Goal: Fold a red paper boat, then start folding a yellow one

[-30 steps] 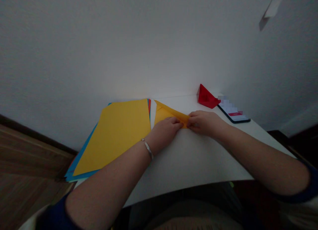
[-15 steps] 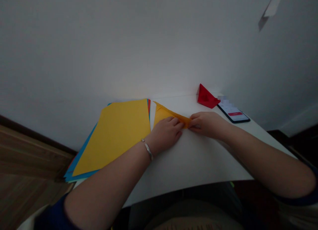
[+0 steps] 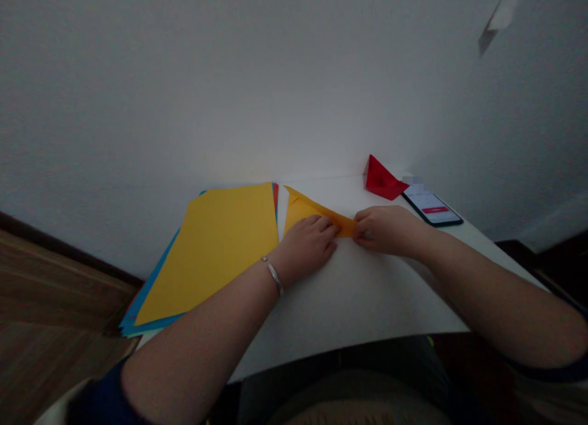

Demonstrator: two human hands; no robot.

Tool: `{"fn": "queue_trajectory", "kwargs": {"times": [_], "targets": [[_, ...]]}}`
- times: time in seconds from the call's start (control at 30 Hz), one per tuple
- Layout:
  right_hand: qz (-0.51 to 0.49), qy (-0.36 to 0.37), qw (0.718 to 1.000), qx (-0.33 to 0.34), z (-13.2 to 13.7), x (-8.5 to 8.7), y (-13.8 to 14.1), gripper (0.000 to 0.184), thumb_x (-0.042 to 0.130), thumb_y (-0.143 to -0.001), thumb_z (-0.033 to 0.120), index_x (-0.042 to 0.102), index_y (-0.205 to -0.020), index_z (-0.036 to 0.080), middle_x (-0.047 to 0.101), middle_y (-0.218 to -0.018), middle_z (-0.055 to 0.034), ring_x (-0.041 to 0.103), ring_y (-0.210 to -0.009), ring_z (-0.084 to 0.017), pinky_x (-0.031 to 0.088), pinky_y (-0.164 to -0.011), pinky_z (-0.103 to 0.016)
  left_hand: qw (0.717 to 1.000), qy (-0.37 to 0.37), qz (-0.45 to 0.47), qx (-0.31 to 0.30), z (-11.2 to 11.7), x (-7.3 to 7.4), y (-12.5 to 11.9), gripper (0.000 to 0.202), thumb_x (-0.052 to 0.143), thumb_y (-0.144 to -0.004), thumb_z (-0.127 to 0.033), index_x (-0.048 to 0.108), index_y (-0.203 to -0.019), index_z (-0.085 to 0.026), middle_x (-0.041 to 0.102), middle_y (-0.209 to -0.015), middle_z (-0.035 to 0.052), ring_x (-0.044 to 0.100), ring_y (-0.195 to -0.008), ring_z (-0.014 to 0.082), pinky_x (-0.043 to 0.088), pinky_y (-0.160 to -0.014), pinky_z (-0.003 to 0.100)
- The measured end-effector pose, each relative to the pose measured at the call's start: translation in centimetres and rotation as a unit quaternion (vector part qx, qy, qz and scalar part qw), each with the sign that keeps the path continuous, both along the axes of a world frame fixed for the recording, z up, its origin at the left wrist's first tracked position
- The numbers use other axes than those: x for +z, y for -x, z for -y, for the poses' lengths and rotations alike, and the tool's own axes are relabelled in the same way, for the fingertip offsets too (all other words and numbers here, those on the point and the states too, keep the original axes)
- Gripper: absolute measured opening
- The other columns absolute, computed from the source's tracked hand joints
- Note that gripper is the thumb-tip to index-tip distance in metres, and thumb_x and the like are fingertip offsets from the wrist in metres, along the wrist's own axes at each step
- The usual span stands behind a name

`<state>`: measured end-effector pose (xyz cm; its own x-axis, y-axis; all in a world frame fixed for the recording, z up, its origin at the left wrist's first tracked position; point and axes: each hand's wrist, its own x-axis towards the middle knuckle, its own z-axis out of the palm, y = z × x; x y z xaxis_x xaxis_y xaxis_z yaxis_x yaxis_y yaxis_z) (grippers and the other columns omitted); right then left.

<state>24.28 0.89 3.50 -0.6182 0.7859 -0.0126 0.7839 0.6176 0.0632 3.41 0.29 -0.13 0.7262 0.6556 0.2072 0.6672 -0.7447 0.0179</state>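
Note:
A folded sheet of yellow paper [image 3: 296, 213] lies on the white table, its upper flap slanting down to the right. My left hand [image 3: 309, 247] rests on top of it, fingers stretched over the paper and covering its lower part. At the right-hand corner, my right hand [image 3: 383, 230] pinches the paper between thumb and fingers. The fingertips of the right hand are partly hidden. Behind that hand stands a folded red paper boat [image 3: 382, 181].
To the left is a stack of coloured paper, a yellow sheet [image 3: 214, 247] on top and blue edges below. A lit phone [image 3: 434, 207] lies at the right by the red boat. The wall [image 3: 294, 94] rises behind the white table [image 3: 358, 308].
My right hand has shifted slightly to the right along the yellow paper's corner. My left hand stays about where it was.

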Motion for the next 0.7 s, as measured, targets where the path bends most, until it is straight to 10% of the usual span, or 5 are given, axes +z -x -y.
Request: {"fn": "queue_trajectory", "kwargs": {"times": [0.33,0.47,0.7], "targets": [[-0.115,0.005,0.987,-0.114,-1.0,-0.5,-0.8,0.024,0.050,-0.086,0.031,0.073,-0.092,0.023,0.073,-0.084,-0.0030,0.063,-0.069,-0.017,0.039,-0.057,-0.027,1.000,-0.006,0.019,-0.002,0.1,-0.1,0.1,0.031,0.045,-0.093,-0.025,0.060,-0.118,-0.014,0.061,-0.117,0.0113,0.055,-0.112,0.0242,0.044,-0.101,0.040],[-0.171,0.024,0.985,-0.019,-1.6,-2.1,-0.6,0.045,0.058,-0.085,0.045,0.064,-0.123,0.022,0.069,-0.116,-0.0082,0.063,-0.099,-0.023,0.048,-0.080,-0.033,1.000,-0.005,0.029,-0.002,0.0,-0.1,0.0,0.028,0.045,-0.093,-0.024,0.064,-0.110,-0.012,0.062,-0.116,0.0124,0.057,-0.109,0.0239,0.046,-0.099,0.039],[-0.131,0.007,0.985,0.108,-1.5,-2.7,-0.3,0.043,0.058,-0.087,0.041,0.065,-0.124,0.020,0.065,-0.125,-0.0094,0.058,-0.110,-0.027,0.046,-0.095,-0.042,0.998,0.022,0.031,0.057,-0.1,0.6,0.0,0.028,0.042,-0.094,-0.026,0.067,-0.101,-0.015,0.067,-0.098,0.0092,0.062,-0.091,0.0204,0.052,-0.082,0.033]]}}
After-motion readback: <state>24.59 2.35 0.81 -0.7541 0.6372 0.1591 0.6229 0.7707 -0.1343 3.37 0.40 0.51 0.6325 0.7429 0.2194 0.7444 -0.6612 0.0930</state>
